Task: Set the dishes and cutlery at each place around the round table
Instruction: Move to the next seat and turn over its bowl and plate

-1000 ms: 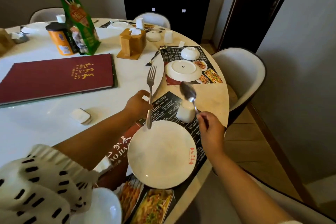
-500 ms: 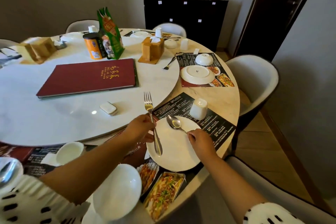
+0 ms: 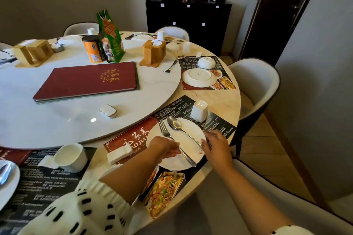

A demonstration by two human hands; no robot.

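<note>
A white plate lies on the printed placemat at the near place. On it rest a fork and a spoon, side by side, heads pointing toward the table's middle. My left hand holds the fork's handle by the plate's left rim. My right hand pinches the spoon's handle end at the plate's right rim. An upturned white cup stands just beyond the plate. A folded white napkin lies left of it.
A white turntable bears a red menu, wooden holders, a can and a green bag. A second setting with upturned plate and bowl lies far right. White chairs ring the table. A bowl sits at left.
Both hands lowered the fork and spoon from above the table down onto the plate. The view pulled back and rose, showing more of the table.
</note>
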